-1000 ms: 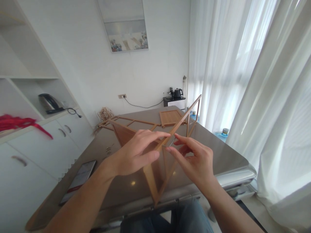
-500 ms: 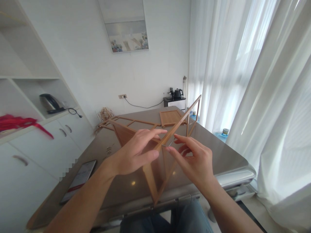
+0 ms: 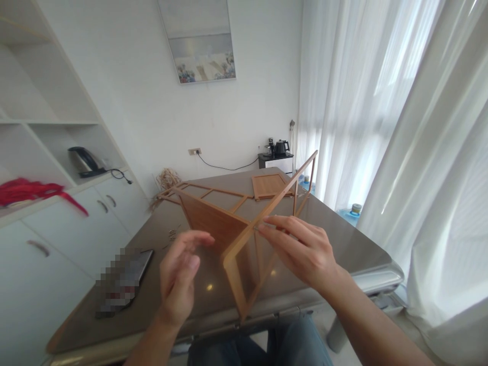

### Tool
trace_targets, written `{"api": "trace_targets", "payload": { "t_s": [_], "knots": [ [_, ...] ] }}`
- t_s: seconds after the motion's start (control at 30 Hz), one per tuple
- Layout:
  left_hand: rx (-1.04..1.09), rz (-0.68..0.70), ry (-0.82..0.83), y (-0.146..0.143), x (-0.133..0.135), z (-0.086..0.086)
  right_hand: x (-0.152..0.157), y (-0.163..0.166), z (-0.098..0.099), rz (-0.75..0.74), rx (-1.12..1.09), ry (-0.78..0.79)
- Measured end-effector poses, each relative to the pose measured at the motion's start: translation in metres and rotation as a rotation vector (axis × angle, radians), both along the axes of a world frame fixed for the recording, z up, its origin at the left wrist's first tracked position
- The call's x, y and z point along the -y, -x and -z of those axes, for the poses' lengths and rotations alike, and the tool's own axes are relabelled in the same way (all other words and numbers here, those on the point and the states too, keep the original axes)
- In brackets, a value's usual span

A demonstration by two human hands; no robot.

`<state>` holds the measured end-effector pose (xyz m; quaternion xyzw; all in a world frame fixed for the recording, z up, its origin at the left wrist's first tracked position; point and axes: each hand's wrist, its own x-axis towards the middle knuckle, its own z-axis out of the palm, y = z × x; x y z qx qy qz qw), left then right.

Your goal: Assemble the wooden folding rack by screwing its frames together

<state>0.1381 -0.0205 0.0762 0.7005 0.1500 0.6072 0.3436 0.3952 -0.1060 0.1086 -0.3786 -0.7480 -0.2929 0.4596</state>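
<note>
My right hand [image 3: 301, 244] pinches a hex key [image 3: 256, 228], a thin bent metal rod mostly hidden by the fingers. Its tip meets the side of the upper rail of a wooden frame [image 3: 280, 195] that stands on edge. A wooden panel [image 3: 209, 216] joins this rail from the left and runs back across the table. Left of the frame, my left hand [image 3: 181, 272] hovers with fingers apart, touching nothing. Small metal screws [image 3: 172, 235] lie on the tabletop beyond it.
On the grey table [image 3: 324, 244] lie a flat ladder-like wooden frame [image 3: 213, 192], a square wooden panel [image 3: 269, 185] and a phone [image 3: 125, 279], partly pixelated. White cabinets [image 3: 68, 244] line the left side; white curtains [image 3: 396, 168] hang at the right.
My left hand has let go of the wooden rail and moved left and down. My right hand's fingers have closed further over the hex key, staying at the same spot on the rail.
</note>
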Motion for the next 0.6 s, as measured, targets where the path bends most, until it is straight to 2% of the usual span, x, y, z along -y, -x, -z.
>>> {"api": "trace_targets", "payload": {
  "t_s": [0.1,0.2,0.3,0.37,0.47,0.6],
  "knots": [
    [-0.074,-0.012,0.142,0.003,0.019,0.028,-0.002,-0.002,-0.004,-0.048,0.054,0.035],
    [-0.235,-0.015,0.26,-0.004,0.039,0.053,0.0,-0.001,-0.006,-0.075,0.041,0.035],
    [-0.391,-0.092,0.283,-0.015,0.053,0.079,0.008,0.001,0.003,-0.06,-0.187,0.037],
    [-0.466,-0.13,0.288,-0.022,0.057,0.097,0.018,0.003,0.02,-0.055,-0.483,0.139],
    [-0.579,-0.186,0.254,-0.024,0.056,0.12,0.035,0.012,0.06,-0.196,-0.945,0.394],
    [-0.745,-0.266,0.092,-0.018,0.053,0.134,0.06,0.033,0.112,-0.346,-1.246,0.622]
  ]
}}
